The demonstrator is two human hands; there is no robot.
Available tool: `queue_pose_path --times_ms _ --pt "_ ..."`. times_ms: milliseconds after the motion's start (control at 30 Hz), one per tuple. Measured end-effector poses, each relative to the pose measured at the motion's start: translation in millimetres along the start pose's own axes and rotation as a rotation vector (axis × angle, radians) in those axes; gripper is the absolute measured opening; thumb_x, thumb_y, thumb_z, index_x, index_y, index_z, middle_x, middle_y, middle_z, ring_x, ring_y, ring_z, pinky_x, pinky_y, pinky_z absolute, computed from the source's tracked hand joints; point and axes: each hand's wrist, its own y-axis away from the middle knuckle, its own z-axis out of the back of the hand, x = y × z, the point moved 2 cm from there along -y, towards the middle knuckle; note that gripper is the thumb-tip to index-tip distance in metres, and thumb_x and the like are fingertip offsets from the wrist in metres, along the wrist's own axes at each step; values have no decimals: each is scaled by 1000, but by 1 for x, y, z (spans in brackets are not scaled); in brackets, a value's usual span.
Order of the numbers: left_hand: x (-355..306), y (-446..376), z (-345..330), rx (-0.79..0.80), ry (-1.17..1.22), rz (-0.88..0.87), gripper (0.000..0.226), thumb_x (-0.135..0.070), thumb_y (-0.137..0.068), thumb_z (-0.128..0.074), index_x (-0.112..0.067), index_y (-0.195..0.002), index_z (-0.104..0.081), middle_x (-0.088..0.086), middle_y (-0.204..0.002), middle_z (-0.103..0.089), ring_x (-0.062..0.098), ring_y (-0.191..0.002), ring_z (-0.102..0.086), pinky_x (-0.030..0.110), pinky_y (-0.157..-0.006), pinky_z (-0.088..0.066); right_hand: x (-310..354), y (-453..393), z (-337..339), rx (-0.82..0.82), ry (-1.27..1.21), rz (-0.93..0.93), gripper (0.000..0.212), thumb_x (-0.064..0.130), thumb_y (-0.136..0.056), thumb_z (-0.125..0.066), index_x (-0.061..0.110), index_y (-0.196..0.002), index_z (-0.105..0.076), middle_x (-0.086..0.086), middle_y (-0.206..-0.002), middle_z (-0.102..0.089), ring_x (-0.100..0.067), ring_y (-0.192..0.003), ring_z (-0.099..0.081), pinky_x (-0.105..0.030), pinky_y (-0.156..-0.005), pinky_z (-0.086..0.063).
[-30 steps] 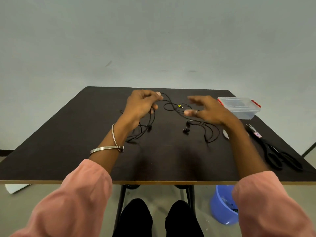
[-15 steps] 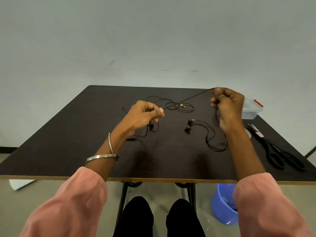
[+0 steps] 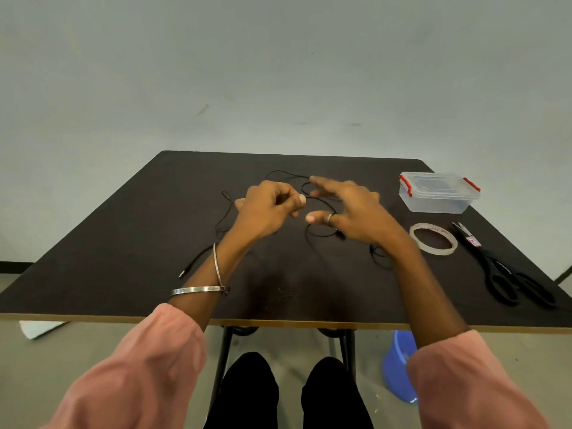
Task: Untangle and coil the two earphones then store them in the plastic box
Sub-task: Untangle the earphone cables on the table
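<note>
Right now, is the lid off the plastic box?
No, the plastic box has its lid on, with red clips at both ends.

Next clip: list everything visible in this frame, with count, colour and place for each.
table: one, dark brown, centre
earphones: two per task, black cables, mid-table under the hands
plastic box: one, clear, red clips, lid on, far right
tape roll: one, translucent, right
scissors: one, black, right edge
bucket: one, blue, on the floor
left hand: pinches a cable; bangles on wrist
right hand: open above cables, blurred; ring
sleeves: two, pink
</note>
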Motion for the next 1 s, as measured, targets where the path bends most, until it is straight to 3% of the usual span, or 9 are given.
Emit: queue_pose_path --times_ms 133,233,400,500,600,667,767,900,1000 --pt "3 3 3 13 20 -19 14 -41 -88 -64 -36 -75 -69 -11 -67 -69 0 -72 -61 50 -88 -46 -5 -4 -7 -137 -95 39 13 37 -91 -60 34 -99 -69 10 -77 -72 1 -86 -63 -48 -96 -35" --pt "7 8 9 12 -54 -11 17 -45 -89 -61 -32 -82 -71 -12 -74 -71 2 -91 -62 41 -92 -28 -22 0 6 -329 -297 15 10 35 -90 -60 37 -88 -70 12 -65 -68 2 -72 -64 -55 -89 -47" --pt "21 7 14 -34 -84 -7 20 -44 -90 -59 -29 -86 -72 -13 -79 -72 -2 -93 -62 41 -91 -25 -41 10 39 -819 -758 -173 15 7 -91 -56 11 -86 -69 7 -56 -61 -4 -54 -56 -22 -63 -50" --pt "23 9 15 -59 -93 -4 19 -43 -91 -59 -30 -84 -71 -13 -76 -71 -2 -91 -63 45 -94 -27 -58 16 44 -1016 -838 -425 20 6 -87 -53 13 -76 -68 12 -47 -58 -7 -50 -54 -27 -63 -51" --pt "25 9 13 -38 -12 22 17 -44 -89 -61 -33 -80 -70 -14 -70 -71 -4 -87 -64 48 -99 -35 -64 15 36 -724 -383 -572 18 20 -85 -56 21 -70 -65 3 -73 -69 -23 -87 -64 -49 -92 -44" --pt "26 9 11 -26 104 -4 18 -45 -88 -62 -32 -79 -70 -13 -66 -70 0 -77 -67 48 -93 -47 -58 14 27 -390 31 -623 14 27 -89 -59 20 -99 -66 -8 -110 -66 -34 -117 -49 -54 -99 -28" --pt "16 11 6 -7 212 -29 16 -31 -90 -64 -19 -83 -71 -4 -65 -69 9 -66 -68 33 -71 -57 -35 8 21 -137 109 -285 64 29 -88 -65 28 -145 -35 -4 -147 -40 -30 -138 -27 -58 -107 -26" --pt "2 10 -1 10 280 -70 15 -25 -91 -64 -18 -79 -70 -1 -61 -66 7 -56 -63 23 -59 -53 -4 1 -4 49 -165 75 57 41 -87 -63 30 -140 -44 10 -132 -58 -11 -127 -47 -55 -106 -34" --pt "2 9 -4 22 323 -42 16 -26 -90 -64 -19 -78 -71 -5 -57 -63 8 -52 -58 25 -56 -51 1 -3 -8 -56 -281 89 17 22 -92 -61 22 -107 -69 7 -83 -72 2 -82 -65 -37 -86 -51"
